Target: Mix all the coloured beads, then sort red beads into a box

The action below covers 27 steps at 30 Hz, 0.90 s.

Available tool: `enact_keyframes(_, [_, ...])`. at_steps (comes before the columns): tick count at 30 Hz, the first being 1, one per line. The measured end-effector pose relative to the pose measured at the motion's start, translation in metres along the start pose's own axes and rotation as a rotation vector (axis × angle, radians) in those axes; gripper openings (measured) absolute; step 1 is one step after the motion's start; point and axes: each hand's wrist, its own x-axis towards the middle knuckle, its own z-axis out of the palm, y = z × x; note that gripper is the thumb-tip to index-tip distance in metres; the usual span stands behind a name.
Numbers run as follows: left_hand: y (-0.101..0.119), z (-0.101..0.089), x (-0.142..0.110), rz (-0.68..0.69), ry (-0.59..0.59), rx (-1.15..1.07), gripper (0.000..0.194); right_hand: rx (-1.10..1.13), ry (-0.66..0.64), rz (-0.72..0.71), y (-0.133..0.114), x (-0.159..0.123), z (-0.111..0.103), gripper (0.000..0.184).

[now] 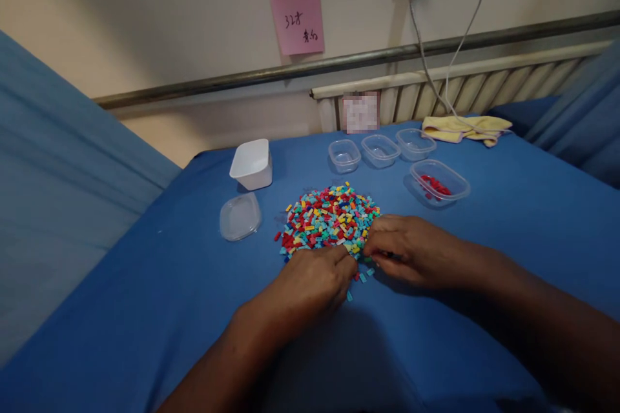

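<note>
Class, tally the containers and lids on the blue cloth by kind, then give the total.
Clear plastic container holding red bricks: 1
Other clear plastic containers: 3
White plastic container: 1
Clear plastic lid: 1
Total: 6

From here I read "32" on the note [297, 20] above and beyond the left hand [317, 274]; its other handwriting I can't decipher. The sign [361, 112] lower down is pixelated.

The operator's visible body comprises a bare left hand [314, 277] with a rounded back and jointed fingers [345, 264], a bare right hand [409, 248] of similar form, and an uncovered left forearm [242, 342] and right forearm [513, 293], each tapering toward the hand.
</note>
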Motion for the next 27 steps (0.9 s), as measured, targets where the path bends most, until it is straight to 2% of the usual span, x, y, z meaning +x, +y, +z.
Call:
enact_keyframes(4, [0.000, -0.001, 0.003, 0.006, -0.004, -0.034, 0.014, 0.009, 0.027, 0.067, 0.007, -0.002, -0.003, 0.010])
enact_keyframes(8, [0.000, -0.001, 0.006, -0.005, -0.001, -0.025, 0.012, 0.001, 0.017, 0.052, 0.006, -0.001, -0.003, 0.010])
enact_keyframes(14, [0.002, 0.005, 0.016, 0.057, 0.057, 0.050, 0.017, -0.034, 0.009, 0.054, 0.003, 0.003, -0.003, 0.011])
enact_keyframes(20, [0.006, 0.005, 0.027, 0.038, 0.012, 0.115, 0.007, -0.067, 0.018, 0.096, 0.004, 0.004, -0.004, 0.011])
enact_keyframes(23, [0.004, 0.004, 0.026, 0.000, 0.027, 0.020, 0.010, -0.066, 0.023, 0.104, 0.004, 0.004, -0.004, 0.011])
enact_keyframes(27, [-0.006, -0.009, 0.022, -0.078, 0.135, -0.191, 0.013, -0.070, 0.038, 0.094, 0.003, 0.003, -0.009, 0.009])
